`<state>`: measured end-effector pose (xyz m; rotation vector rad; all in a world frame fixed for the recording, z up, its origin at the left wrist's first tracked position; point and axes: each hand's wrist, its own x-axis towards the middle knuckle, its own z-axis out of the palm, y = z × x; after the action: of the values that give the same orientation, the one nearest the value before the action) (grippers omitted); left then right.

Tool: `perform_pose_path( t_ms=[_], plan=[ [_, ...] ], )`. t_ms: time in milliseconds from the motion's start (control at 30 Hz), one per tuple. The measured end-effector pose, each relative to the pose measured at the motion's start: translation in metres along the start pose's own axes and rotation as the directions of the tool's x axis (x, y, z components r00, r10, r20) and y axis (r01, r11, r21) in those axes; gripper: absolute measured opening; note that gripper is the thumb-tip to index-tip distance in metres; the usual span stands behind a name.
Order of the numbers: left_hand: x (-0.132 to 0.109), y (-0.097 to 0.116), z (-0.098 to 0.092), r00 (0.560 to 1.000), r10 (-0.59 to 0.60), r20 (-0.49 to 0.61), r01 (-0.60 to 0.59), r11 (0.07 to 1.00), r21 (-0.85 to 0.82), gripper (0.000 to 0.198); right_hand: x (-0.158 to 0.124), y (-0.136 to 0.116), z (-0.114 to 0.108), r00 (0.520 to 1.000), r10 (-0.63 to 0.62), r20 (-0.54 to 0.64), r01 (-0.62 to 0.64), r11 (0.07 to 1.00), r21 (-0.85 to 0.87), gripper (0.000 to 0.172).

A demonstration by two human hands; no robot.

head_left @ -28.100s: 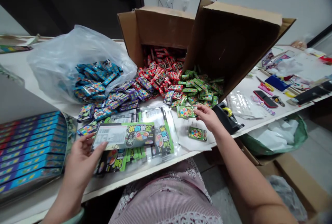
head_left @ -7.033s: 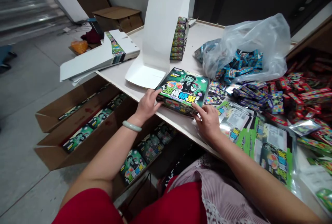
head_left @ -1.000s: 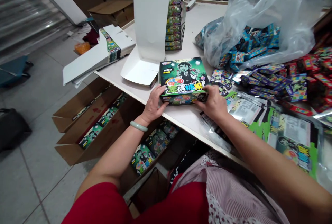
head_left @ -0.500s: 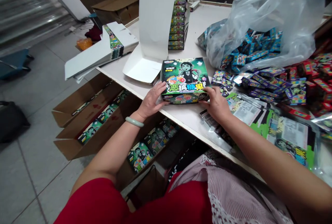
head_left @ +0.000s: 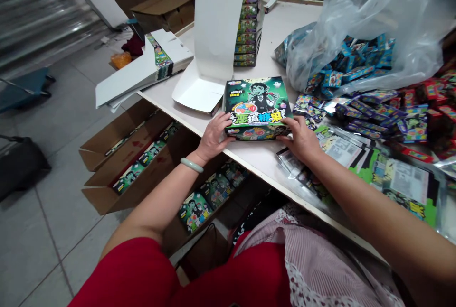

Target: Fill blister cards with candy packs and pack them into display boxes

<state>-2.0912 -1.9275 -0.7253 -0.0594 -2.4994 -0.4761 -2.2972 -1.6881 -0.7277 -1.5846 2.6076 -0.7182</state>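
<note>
Lowered flat since earlier, the candy box (head_left: 257, 107) sits between left hand (head_left: 213, 137) and right hand (head_left: 298, 140), fingers spread.

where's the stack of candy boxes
Head view, top centre: the candy box stack stands on the table, right of the upright white cardboard flap.

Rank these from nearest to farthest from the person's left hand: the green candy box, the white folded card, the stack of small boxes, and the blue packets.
From the left hand:
1. Green candy box: touching it, to its right.
2. White folded card: just beyond it, up and left.
3. Stack of small boxes: farther ahead, beside the card's upright part.
4. Blue packets: farthest, off to the right inside a plastic bag.
</note>
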Motion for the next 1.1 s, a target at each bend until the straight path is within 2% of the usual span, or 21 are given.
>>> perform_pose_path(
  t_ms=[200,333,500,633,733,867,1000,1100],
  plan=[
    [0.005,0.006,-0.004,0.999,-0.046,0.001,0.046,0.998,-0.031,0.055,-0.001,0.006,-0.011,0.998,-0.028,0.053,0.026,0.999,0.038,0.043],
    [0.01,0.007,-0.006,0.999,-0.039,0.019,0.038,0.999,0.014,0.051,0.0,0.004,-0.01,0.999,-0.022,0.039,0.02,0.998,0.056,0.041],
    [0.004,0.01,-0.001,0.999,-0.039,-0.015,0.039,0.999,0.015,0.051,-0.002,0.006,-0.005,1.0,-0.019,0.004,0.019,0.997,0.069,0.041],
    [0.008,0.014,-0.009,0.997,-0.077,0.028,0.078,0.996,-0.05,0.058,-0.002,0.008,-0.005,0.999,-0.05,0.001,0.05,0.993,0.108,0.042],
    [0.021,0.014,-0.017,0.997,-0.049,0.055,0.051,0.998,-0.037,0.068,0.0,0.007,-0.008,0.998,-0.048,0.029,0.045,0.994,0.097,0.042],
    [0.032,0.013,-0.014,0.992,0.005,0.13,-0.008,1.0,0.029,0.049,-0.001,0.005,-0.008,0.999,-0.015,0.038,0.012,0.997,0.083,0.042],
    [0.029,0.012,-0.002,0.999,0.01,0.033,-0.011,0.999,0.033,0.042,-0.003,0.006,-0.001,1.0,-0.004,0.006,0.003,0.996,0.091,0.041],
    [0.025,0.013,-0.004,0.998,0.002,0.059,-0.002,1.0,-0.006,0.044,-0.004,0.008,-0.001,1.0,-0.013,-0.017,0.015,0.993,0.118,0.041]
  ],
)
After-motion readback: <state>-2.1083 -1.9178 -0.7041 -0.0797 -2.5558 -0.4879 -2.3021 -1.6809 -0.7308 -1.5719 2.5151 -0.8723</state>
